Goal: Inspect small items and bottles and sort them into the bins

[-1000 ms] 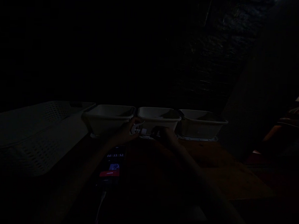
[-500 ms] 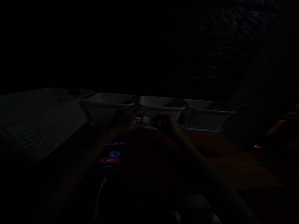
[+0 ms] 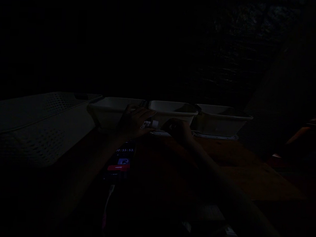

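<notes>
Head view: left hand [image 3: 133,122] curled round small white object [image 3: 155,124]; right hand [image 3: 180,130] bent-fingered, pinch cannot be told; in dim light, steady left hold probably best

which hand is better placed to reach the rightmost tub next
Probably the right hand: it is nearer the rightmost tub, while the left hand is farther off and appears to hold a small white item. It's too dark to tell whether the right hand holds anything.
</notes>
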The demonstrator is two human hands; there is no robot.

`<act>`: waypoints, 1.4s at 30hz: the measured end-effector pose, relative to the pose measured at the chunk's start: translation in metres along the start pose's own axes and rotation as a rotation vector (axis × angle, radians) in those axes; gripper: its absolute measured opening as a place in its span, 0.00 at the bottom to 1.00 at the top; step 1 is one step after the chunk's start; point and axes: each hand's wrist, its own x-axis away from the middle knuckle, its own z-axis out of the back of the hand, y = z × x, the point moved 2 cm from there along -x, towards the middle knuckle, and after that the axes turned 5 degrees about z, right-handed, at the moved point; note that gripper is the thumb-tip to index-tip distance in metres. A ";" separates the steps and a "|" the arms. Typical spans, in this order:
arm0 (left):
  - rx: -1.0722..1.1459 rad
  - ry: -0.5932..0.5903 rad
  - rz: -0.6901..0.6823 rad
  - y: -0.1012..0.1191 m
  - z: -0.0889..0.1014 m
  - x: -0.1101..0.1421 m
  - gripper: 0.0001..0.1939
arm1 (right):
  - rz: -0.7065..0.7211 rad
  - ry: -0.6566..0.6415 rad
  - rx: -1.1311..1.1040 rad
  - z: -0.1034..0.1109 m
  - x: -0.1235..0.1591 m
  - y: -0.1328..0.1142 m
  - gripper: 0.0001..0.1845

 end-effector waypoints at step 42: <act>0.017 -0.202 0.243 0.016 -0.011 0.001 0.26 | -0.003 -0.065 0.007 -0.005 0.002 -0.010 0.09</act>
